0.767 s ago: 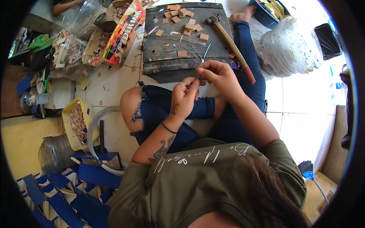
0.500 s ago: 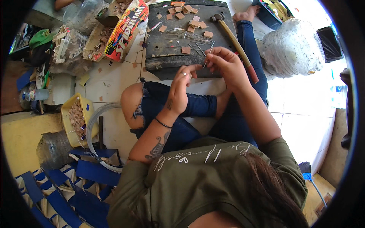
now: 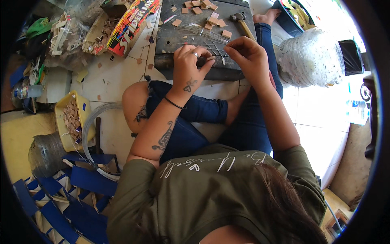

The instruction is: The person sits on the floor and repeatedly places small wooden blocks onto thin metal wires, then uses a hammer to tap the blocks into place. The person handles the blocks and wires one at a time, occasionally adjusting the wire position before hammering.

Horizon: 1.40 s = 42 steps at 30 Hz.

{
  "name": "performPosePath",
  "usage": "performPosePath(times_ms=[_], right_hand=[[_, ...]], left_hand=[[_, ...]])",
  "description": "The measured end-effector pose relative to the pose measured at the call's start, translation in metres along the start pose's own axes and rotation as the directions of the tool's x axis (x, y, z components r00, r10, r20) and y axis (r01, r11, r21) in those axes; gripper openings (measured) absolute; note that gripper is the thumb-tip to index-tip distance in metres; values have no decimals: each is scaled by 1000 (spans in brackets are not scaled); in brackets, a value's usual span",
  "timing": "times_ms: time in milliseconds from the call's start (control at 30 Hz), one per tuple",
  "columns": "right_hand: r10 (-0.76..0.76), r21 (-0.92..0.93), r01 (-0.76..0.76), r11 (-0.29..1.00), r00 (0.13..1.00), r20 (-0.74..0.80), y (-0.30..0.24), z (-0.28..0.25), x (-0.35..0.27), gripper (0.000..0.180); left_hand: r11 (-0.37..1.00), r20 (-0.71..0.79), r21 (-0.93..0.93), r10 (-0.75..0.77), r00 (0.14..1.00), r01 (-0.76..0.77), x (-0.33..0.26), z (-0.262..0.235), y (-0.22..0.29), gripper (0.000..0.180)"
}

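The thin wires lie on the low dark table [image 3: 167,40], mostly as a loose bundle [image 3: 205,33] across its middle. Closer to the near edge a few more lie crossed, and one pale-tipped wire [image 3: 223,61] shows between the two hands; whether it rests on the wood or is held up, I cannot tell. Judging by how things lie, work is partway at most — plenty of wire and many square tiles [image 3: 197,10] remain loose, and no finished piece can be made out.

The left hand [image 3: 187,65] is over the near edge, fingers curled, thumb and forefinger tips close together; whether they pinch anything is too small to see. The right hand [image 3: 252,61], near the right corner of that edge, has its thumb and fingertips drawn in, and here too a grip cannot be told.

The tiles are flat, brown and matt, gathered toward the far edge; the tabletop is scuffed wood. A hammer [image 3: 246,30] with a wooden handle lies along the right edge — partly hidden. On the floor, a grey wire coil [image 3: 86,132] stands beside a yellow plastic tub [image 3: 88,118] of small brown pieces.
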State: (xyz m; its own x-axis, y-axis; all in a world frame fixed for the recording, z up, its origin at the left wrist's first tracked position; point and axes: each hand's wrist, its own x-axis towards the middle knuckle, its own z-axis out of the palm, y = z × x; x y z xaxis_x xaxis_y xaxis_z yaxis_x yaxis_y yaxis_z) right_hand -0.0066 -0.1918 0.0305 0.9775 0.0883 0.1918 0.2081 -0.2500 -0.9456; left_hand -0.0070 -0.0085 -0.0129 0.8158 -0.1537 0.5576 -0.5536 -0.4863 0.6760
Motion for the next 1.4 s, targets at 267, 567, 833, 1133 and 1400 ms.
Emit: performPosePath(times_ms=[267, 567, 833, 1133, 1400], right_hand=[[-106, -258, 128, 958, 990, 97, -6, 10, 3, 9], [-177, -313, 200, 929, 979, 101, -5, 12, 6, 12], [-211, -346, 249, 905, 967, 142, -11, 13, 7, 12], [-247, -462, 339, 820, 936, 249, -20, 16, 18, 13], [-420, -580, 411, 704, 899, 127, -12, -4, 5, 27]], left_hand=[[995, 50, -61, -77, 996, 80, 1, -3, -6, 13], [994, 44, -66, -82, 996, 84, 0, 0, -10, 15], [993, 49, -65, -94, 994, 97, -1, 2, -12, 15], [996, 35, -82, -23, 999, 26, 3, -2, -8, 11], [987, -29, -145, 69, 997, -72, 5, -2, -2, 6]])
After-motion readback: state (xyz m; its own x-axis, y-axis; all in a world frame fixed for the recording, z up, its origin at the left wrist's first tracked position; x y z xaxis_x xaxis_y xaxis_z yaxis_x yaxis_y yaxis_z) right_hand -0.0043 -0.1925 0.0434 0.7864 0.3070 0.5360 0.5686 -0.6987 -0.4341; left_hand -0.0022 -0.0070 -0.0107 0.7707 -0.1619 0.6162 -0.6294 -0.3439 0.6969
